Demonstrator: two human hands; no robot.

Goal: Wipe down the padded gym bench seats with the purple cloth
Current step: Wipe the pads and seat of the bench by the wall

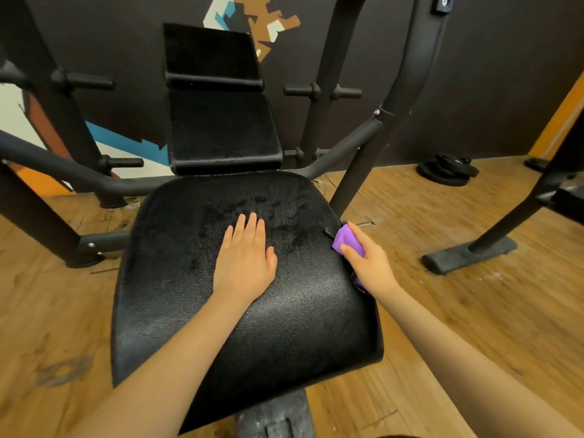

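Black padded seat [246,311] nearest, left hand [245,257] flat on it with fingers straight and together, right hand [368,259] gripping bunched purple cloth [347,241] against the seat's right edge, bare wooden floor [458,311] alongside

Black padded seat [196,311], wide, pebbled vinyl, lies flat in the near centre with damp-looking dark streaks across its far half. Black back pad [221,128] stands tilted just beyond the seat's far edge, in two sections. Purple cloth [347,240], bunched small, touches the seat's right edge.
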